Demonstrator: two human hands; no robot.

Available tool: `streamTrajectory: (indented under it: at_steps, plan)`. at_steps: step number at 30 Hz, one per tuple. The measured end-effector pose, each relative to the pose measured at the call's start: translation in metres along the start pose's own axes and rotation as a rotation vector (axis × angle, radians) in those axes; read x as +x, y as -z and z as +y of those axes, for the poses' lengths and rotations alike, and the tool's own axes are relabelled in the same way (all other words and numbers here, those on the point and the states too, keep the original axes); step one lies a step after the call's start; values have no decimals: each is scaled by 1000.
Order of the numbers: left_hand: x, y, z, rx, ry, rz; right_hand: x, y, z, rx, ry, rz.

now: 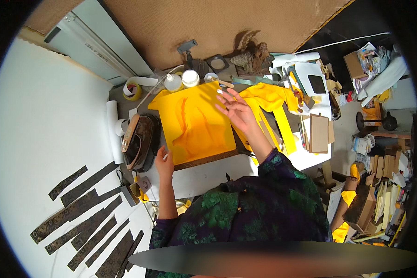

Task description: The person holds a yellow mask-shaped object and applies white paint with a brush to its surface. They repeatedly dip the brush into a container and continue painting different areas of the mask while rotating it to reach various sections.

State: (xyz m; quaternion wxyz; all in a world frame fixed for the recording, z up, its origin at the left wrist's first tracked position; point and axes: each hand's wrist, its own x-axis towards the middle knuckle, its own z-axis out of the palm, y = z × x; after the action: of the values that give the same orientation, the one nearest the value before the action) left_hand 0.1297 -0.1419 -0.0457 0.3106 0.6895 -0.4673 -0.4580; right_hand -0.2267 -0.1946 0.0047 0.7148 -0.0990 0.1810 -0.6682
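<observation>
A bright yellow sheet of cloth [171, 104], marked with darker orange wet-looking patches, lies on a brown patterned board [204, 160] in the middle of the worktable. Over its right part I hold my right hand [237, 111] raised, fingers spread. A small white spot shows at one fingertip; what it is I cannot make out. My left hand [164, 163] is by the sheet's lower left corner, thumb and fingers apart, with nothing visible in it. Just left of that hand stands a dark iron [143, 143] with a tan handle.
Behind the sheet are a white squeeze bottle [173, 82], a white jar [190, 78] and a brown sculpted ornament [255, 58]. More yellow fabric [268, 97] lies to the right, near a cardboard piece [319, 133]. Dark patterned strips [83, 211] lie at the left; tape rolls [132, 90] sit at the back left.
</observation>
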Motion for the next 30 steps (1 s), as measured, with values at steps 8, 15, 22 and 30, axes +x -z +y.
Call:
streamTrajectory:
  at_steps: [8,15,22,30]
  plan:
    - [-13,3,13,-30,2,65,72,64,-24,-408,239,366]
    - [-18,12,16,-23,-1,155,123,121,-21,-1872,308,435]
    - [-21,2,16,-60,-20,224,140,114,-8,-1744,537,270]
    - [-16,-29,21,-170,-99,200,174,67,6,-1490,373,-135]
